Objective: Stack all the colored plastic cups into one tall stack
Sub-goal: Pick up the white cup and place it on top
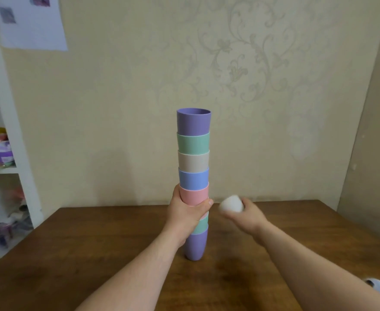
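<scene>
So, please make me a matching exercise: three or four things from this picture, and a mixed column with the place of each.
Things:
1. purple cup
2. white cup
3. left hand
4. table

Places:
A. gripping the stack at the pink cup
B. under the stack
C. on top of the stack
D. in the right hand

Pairs: 1-C, 2-D, 3-A, 4-B

cups [193, 153]: plastic, matt, smooth | table [95, 243]: wood, dark, grained, low sheen | wall [252, 63]: patterned wallpaper, matt
</scene>
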`<state>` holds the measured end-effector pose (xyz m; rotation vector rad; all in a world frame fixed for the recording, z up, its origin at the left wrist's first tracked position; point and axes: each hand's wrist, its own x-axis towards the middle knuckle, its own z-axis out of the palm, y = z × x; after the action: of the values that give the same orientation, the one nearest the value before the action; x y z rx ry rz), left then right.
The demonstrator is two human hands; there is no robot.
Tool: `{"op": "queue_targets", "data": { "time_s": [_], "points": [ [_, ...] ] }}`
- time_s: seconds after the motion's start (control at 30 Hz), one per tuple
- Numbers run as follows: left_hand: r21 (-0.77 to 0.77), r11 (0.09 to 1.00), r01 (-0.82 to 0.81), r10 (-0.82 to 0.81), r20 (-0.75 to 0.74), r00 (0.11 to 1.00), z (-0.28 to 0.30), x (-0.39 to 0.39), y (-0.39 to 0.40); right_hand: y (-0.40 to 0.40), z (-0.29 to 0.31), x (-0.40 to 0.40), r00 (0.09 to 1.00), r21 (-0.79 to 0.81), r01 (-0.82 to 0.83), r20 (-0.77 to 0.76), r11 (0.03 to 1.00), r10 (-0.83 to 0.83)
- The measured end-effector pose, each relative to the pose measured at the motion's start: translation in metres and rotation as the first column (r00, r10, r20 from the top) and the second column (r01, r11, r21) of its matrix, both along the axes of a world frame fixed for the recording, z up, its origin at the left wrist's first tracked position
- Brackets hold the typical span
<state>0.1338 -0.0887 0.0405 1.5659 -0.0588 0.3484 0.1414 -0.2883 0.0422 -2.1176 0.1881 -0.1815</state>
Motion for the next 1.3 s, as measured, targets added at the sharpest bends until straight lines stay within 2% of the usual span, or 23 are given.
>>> {"op": "queue_targets", "data": {
  "time_s": [0.1,0.2,0.3,0.43,0.73,0.87,1.0,1.1,1.23,1.3],
  "points": [
    [0.018,1.0,-0.008,0.008,-0.014,1.0,0.001,-0.005,-0.001,0.014,0.081,-0.008,0.966,0.269,-0.055,0.259,0.962,-0.018],
    [0.032,0.999,-0.02,0.02,-0.017,1.0,0.005,-0.011,-0.002,0.025,0.173,-0.017,0.861,0.423,-0.15,0.5,0.894,-0.093],
    [0.056,0.998,0.011,-0.009,-0.027,1.0,0.008,-0.013,-0.002,0.039,0.247,-0.037,0.745,0.407,-0.269,0.662,0.873,-0.079],
    [0.069,0.998,0.014,-0.012,-0.025,1.0,0.009,-0.015,-0.001,0.064,0.279,-0.05,0.704,0.271,-0.379,0.705,0.885,0.085],
    [0.037,0.996,0.075,-0.074,-0.019,0.997,0.004,-0.007,0.003,0.093,0.245,-0.035,0.771,0.155,-0.366,0.602,0.917,0.206],
    [0.141,0.985,0.096,-0.093,-0.028,0.995,-0.012,-0.009,0.009,0.092,0.228,-0.028,0.807,0.184,-0.403,0.534,0.896,0.253],
    [0.171,0.978,0.122,-0.104,-0.11,0.989,-0.046,-0.015,0.011,0.089,0.203,-0.024,0.787,0.164,-0.464,0.528,0.871,0.32],
    [0.189,0.98,0.06,-0.038,-0.118,0.992,-0.05,-0.013,0.007,0.084,0.148,-0.02,0.824,0.188,-0.458,0.457,0.869,0.335],
    [0.232,0.971,0.048,-0.018,-0.13,0.991,-0.054,-0.011,0.001,0.085,0.043,-0.016,0.928,0.242,-0.348,0.223,0.906,0.297],
    [0.242,0.97,0.034,-0.009,-0.107,0.994,-0.054,-0.015,-0.004,0.086,0.013,-0.017,0.952,0.244,-0.293,0.16,0.924,0.259]
  ]
}}
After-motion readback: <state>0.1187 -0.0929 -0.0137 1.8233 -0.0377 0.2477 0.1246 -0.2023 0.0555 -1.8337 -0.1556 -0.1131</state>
